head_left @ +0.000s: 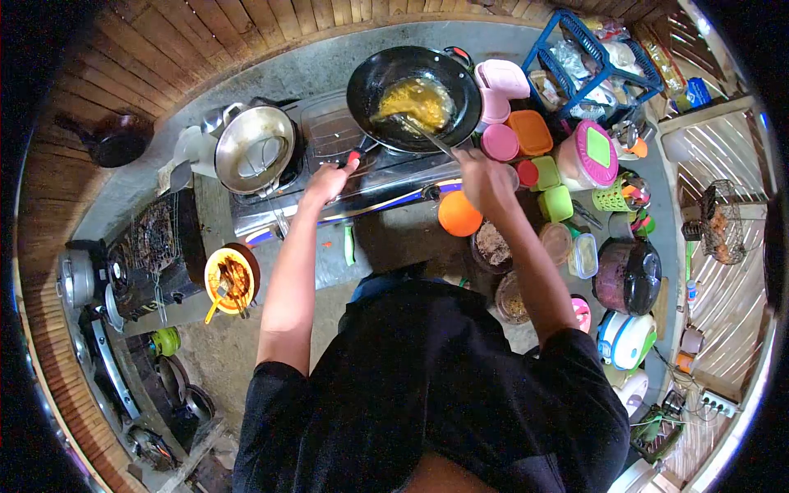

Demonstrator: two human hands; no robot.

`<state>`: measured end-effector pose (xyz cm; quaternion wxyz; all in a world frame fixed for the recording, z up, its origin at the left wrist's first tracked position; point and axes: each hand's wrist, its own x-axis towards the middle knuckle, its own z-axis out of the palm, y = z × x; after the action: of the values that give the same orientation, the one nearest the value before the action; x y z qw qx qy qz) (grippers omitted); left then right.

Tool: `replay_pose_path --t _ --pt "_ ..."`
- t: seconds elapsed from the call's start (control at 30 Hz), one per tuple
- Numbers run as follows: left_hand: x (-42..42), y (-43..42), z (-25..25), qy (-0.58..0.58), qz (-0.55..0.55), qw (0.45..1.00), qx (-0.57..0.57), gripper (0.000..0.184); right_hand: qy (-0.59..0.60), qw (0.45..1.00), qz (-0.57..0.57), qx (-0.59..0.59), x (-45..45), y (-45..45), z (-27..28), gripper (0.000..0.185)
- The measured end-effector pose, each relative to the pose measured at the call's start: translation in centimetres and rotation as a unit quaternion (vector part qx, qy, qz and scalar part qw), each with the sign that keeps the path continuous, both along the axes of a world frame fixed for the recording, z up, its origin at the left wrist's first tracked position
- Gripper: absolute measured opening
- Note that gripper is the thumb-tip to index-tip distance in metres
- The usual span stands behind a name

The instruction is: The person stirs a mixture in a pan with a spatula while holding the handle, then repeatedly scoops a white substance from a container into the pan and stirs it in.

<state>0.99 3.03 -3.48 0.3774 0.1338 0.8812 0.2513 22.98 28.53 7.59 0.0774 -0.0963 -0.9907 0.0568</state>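
A black wok (370,78) sits on the right side of the stove (246,215), with yellow, bubbling food (419,103) in it. My left hand (329,182) is closed round the wok's black and red handle. In my right hand (486,179) is a long metal utensil (434,141), whose far end reaches into the yellow food. The exact shape of that end is hard to make out. At the stove's left side rests a metal pan (238,148) with a little liquid and a wire-like item inside.
Lidded tubs, among them a pink one (500,142) and an orange one (530,131), crowd the right. Behind them stands a blue rack (606,74). A yellow bowl (212,275) of dark red food is at the left, and a green-handled knife (349,245) lies before the stove.
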Motion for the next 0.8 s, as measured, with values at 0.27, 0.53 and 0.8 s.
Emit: replay_pose_path --t 0.27,0.53,0.8 --pt "-1.0 -0.4 1.4 0.010 -0.009 1.000 -0.024 0.092 0.133 0.982 -0.052 -0.124 -3.5 2.6 -2.5 0.030" --pt "-3.3 -1.1 3.1 0.001 -0.051 0.999 -0.004 0.084 0.039 0.973 -0.203 -0.103 -2.5 7.0 -3.7 0.028" --pt "-3.4 -1.4 4.6 -0.005 -0.057 0.998 0.004 0.085 -0.032 0.971 -0.103 -0.214 -3.9 5.7 -6.6 0.030"
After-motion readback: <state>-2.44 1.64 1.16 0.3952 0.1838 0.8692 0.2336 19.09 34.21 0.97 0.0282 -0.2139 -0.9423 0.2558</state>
